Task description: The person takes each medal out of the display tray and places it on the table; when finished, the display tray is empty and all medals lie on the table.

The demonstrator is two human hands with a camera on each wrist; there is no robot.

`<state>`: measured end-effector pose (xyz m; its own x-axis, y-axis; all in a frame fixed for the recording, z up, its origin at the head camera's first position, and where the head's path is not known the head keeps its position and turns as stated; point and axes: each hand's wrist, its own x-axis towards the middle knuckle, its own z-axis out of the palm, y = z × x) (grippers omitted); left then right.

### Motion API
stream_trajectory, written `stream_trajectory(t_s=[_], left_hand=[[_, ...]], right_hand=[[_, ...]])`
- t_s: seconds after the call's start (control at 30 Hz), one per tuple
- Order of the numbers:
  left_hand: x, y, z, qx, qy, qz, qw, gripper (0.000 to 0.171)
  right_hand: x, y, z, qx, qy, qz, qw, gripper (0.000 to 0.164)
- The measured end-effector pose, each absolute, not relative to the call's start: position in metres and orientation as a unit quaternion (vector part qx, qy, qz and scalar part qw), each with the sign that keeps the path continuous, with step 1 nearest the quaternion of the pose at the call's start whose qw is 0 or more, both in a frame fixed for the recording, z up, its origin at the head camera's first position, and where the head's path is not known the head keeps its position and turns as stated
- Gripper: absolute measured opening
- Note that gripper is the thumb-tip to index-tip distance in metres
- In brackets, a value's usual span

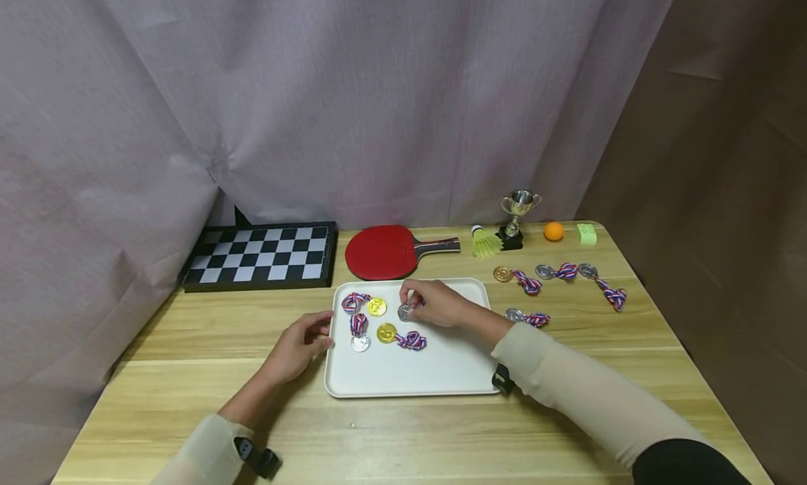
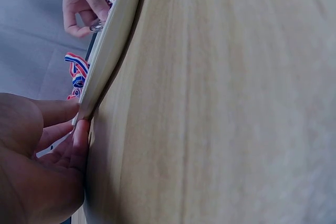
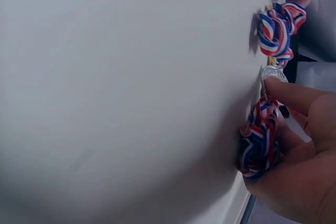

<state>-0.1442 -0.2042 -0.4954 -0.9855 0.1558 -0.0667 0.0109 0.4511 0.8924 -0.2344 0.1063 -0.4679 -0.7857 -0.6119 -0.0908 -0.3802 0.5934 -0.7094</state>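
White plastic-looking tray (image 1: 454,369), one: shallow, smooth, round-cornered, flat on the wood-grained surface (image 1: 441,443). My left hand (image 1: 299,346) lightly pinches its left rim between thumb and fingers.

Held medal (image 1: 404,312), one: silver-coloured, in my right hand (image 1: 438,304), narrow between thumb and fingertips, at the tray's far middle; whether it touches the tray I cannot tell. Its striped ribbon (image 3: 257,145) bunches beside my palm.

On the tray, left part: far gold medal (image 1: 377,307), near gold medal (image 1: 387,333), silver medal (image 1: 361,343), and at the far left a ribbon bundle (image 1: 354,301) whose disc I cannot sort out.

Off the tray, to its right: one gold medal (image 1: 502,274), three silver medals (image 1: 544,271). I judge the loading about midway: the left group set down, one in hand, these four left.

Materials: discs round, shiny, relief-stamped; ribbons soft, red, white and blue, loosely bundled.

Far row, left to right: black-framed chequered board (image 1: 265,257); red paddle (image 1: 381,252), dark-handled; yellow-green shuttlecock (image 1: 486,243); metallic trophy (image 1: 520,203), black-based; orange ball (image 1: 553,231); pale green block (image 1: 587,234).
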Motion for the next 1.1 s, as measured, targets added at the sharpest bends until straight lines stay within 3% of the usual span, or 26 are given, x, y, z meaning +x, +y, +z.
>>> stream_trajectory(t_s=[0.17, 0.37, 0.77, 1.1], left_hand=[[-0.145, -0.204, -0.497, 0.048, 0.849, 0.522, 0.071, 0.055], [-0.146, -0.205, -0.498, 0.052, 0.848, 0.524, 0.068, 0.055], [-0.147, -0.205, -0.500, 0.045, 0.848, 0.523, 0.071, 0.054], [-0.145, -0.204, -0.497, 0.040, 0.852, 0.518, 0.072, 0.053]], right_hand=[[-0.235, 0.116, -0.458, -0.254, 0.859, -0.397, 0.202, 0.022], [-0.228, 0.138, -0.437, -0.243, 0.844, -0.433, 0.202, 0.019], [-0.204, 0.226, -0.420, -0.203, 0.857, -0.453, 0.137, 0.025], [-0.190, 0.315, -0.427, -0.109, 0.895, -0.424, 0.090, 0.036]])
